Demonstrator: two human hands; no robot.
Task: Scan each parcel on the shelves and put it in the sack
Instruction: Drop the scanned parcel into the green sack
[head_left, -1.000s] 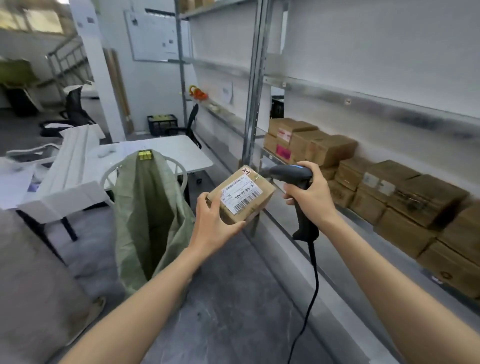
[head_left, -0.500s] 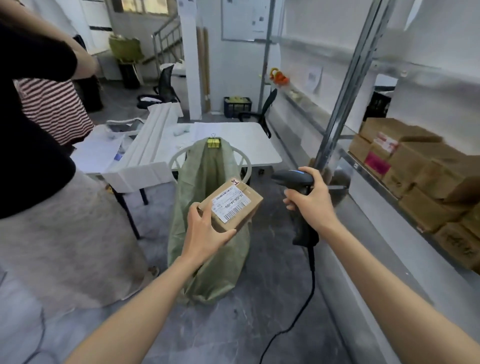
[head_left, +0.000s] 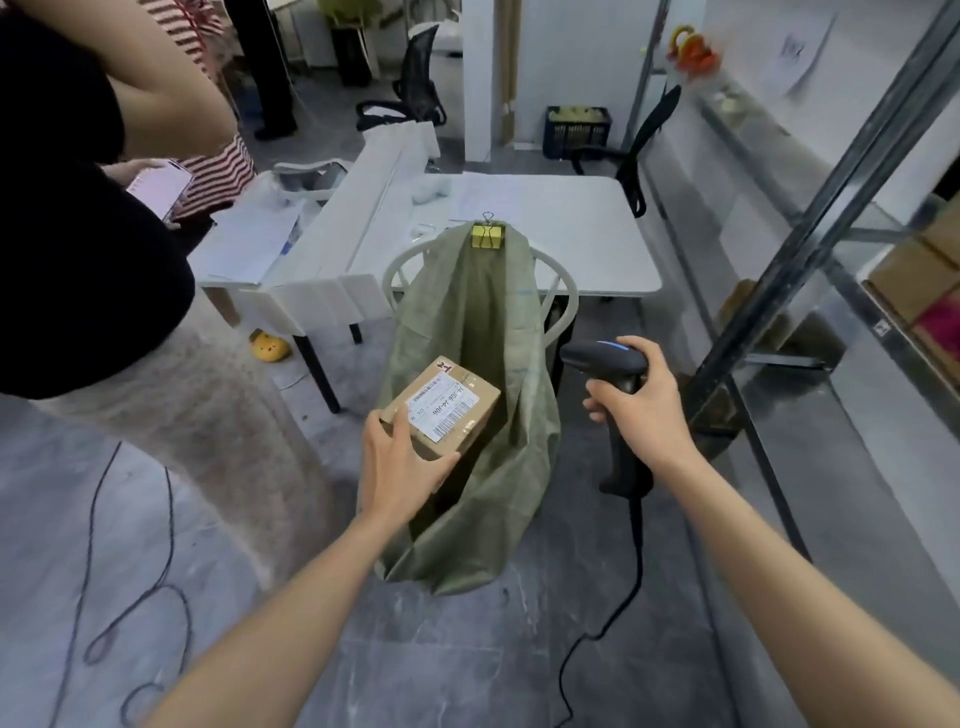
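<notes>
Head view, centre: left hand (head_left: 399, 470) grips the parcel (head_left: 442, 406) over the open sack (head_left: 501, 317), right hand (head_left: 643, 411) clasps the scanner (head_left: 597, 358); bagging step, next probably lower and release.

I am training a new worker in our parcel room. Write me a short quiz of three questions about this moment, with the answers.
1. True or false: the right hand holds the brown cardboard parcel with a white label.
2. What fastens the green woven sack at its top? A) a yellow binder clip B) a rope C) a strip of tape
3. Fill in: the right hand grips the black corded ____.

Key: 1 false, the left hand holds it, in front of the sack's open mouth; 2 A; 3 scanner.
</notes>
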